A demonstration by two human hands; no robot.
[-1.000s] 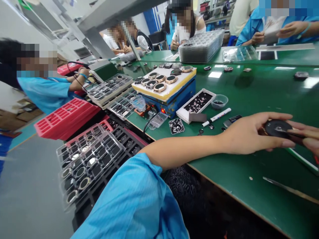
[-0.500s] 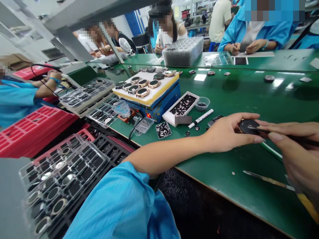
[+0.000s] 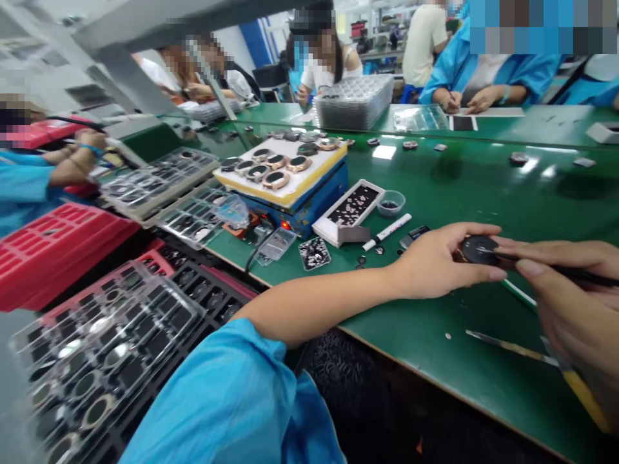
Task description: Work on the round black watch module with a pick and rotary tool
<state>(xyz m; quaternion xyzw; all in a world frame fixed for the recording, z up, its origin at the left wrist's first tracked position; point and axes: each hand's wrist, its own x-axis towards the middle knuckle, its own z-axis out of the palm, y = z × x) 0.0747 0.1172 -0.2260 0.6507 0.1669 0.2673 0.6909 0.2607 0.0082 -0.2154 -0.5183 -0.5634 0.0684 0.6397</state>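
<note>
My left hand [image 3: 430, 261] grips a round watch case [image 3: 478, 249] by its edge between thumb and fingers, its black back facing up. In my right hand [image 3: 575, 283] is a thin black tool, seemingly tweezers [image 3: 556, 269], with the tip at the black back. The fingers hide part of the tool and the contact point. Below the hands, a metal blade-like tool [image 3: 512, 348] lies on the green table [image 3: 401, 348], close to a tiny pale part [image 3: 448, 336]. A yellow-handled tool [image 3: 583, 396] is partly under my right hand.
A blue heater box [image 3: 309, 200] carries several watch cases. Near it are a white tray [image 3: 329, 225] of tiny parts, a marker [image 3: 387, 232], a small cup [image 3: 391, 203] and a clear parts box [image 3: 314, 254]. Clear trays [image 3: 116, 361] stand at left; co-workers sit across.
The view has shifted slightly, so the trays at left sit further left. Both hands keep their grip, with the watch case and tool tip still together.
</note>
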